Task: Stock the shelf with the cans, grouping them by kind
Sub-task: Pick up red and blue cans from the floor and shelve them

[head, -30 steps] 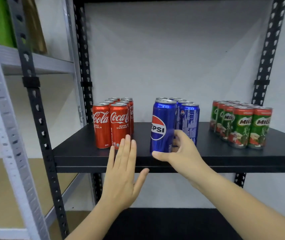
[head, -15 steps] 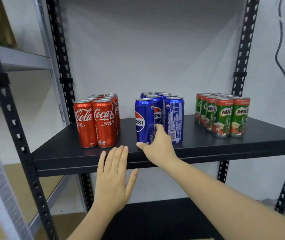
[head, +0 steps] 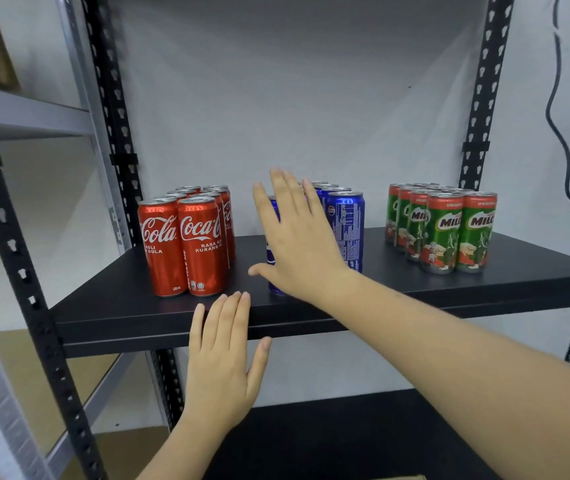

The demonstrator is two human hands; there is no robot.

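Three groups of cans stand on the black shelf [head: 117,306]: red Coca-Cola cans [head: 186,244] at the left, blue Pepsi cans [head: 346,230] in the middle, green Milo cans [head: 443,230] at the right. My right hand [head: 297,240] is spread flat, fingers up, in front of the front-left Pepsi can, hiding most of it; only a blue strip shows at its left edge. Whether the palm touches the can I cannot tell. My left hand [head: 224,362] lies flat and open against the shelf's front edge, below the Coca-Cola cans, holding nothing.
Black perforated uprights [head: 24,271] frame the shelf on both sides. A grey metal rack [head: 27,112] stands at the left. A lower black shelf [head: 328,427] lies beneath. A black cable [head: 560,126] hangs on the wall at the right.
My right hand has let go of the front Pepsi can's base and opened flat in front of it. The can now stands in line with its group. The view shifted left.
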